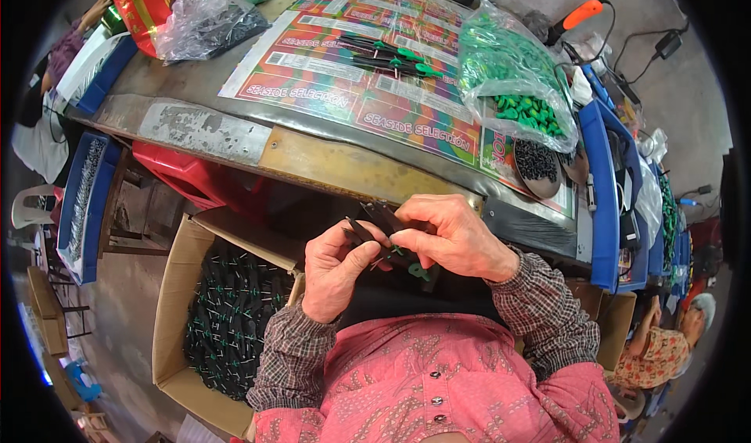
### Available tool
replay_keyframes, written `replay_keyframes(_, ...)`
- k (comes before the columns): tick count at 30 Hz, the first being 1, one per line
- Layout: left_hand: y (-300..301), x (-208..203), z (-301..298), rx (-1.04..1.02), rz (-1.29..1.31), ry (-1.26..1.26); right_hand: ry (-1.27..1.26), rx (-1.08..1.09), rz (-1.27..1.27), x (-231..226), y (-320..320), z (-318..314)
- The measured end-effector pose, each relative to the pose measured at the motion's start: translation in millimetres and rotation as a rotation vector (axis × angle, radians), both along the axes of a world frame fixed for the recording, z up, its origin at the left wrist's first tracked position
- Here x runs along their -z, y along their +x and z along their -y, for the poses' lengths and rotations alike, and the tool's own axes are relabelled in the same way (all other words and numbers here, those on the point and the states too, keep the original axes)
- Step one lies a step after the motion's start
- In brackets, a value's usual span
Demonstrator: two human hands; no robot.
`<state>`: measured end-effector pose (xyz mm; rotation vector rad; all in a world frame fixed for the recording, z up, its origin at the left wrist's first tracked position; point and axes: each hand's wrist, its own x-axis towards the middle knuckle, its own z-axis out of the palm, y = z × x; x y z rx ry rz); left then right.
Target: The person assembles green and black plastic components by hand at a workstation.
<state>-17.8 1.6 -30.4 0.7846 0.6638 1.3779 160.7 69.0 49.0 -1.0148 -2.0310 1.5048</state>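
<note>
Just in front of my lap, both hands are closed around slim black plastic pieces. My left hand [330, 277] pinches a narrow pointed black piece [361, 229] between thumb and fingers. Close beside it, my right hand [458, 238] grips black strips [381, 215] from above. A small green plastic part [418, 271] with a round end shows under the right fingers. How these pieces join is partly hidden by my fingers. On the printed sheet [305, 99] across the table lie several similar black pieces with green ends [395, 61].
A clear bag of green parts [520, 113] and a dish of small black parts [536, 169] stand at the table's right. Left of my lap, a cardboard box [168, 322] holds many black-and-green pieces. Blue bins [598, 208] flank the table. Another person [661, 345] sits far right.
</note>
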Motion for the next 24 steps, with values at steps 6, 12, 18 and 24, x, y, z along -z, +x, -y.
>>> replay_keyframes(6,-4.4,6.8,-0.2,-0.004,-0.008,-0.002,0.077,-0.061,0.111,0.5,-4.2,-7.0)
replay_keyframes(12,-8.4,8.2,-3.2,0.02,-0.006,-0.031,0.221,-0.091,0.174,2.5,-8.0,-13.0)
replay_keyframes(18,-11.3,11.5,-5.5,0.068,0.035,-0.014,0.294,-0.161,0.251,-0.7,-5.7,-18.9)
replay_keyframes(24,-23.1,2.8,-1.9,0.054,0.02,-0.013,0.399,-0.083,0.268,-34.8,-6.0,-80.5)
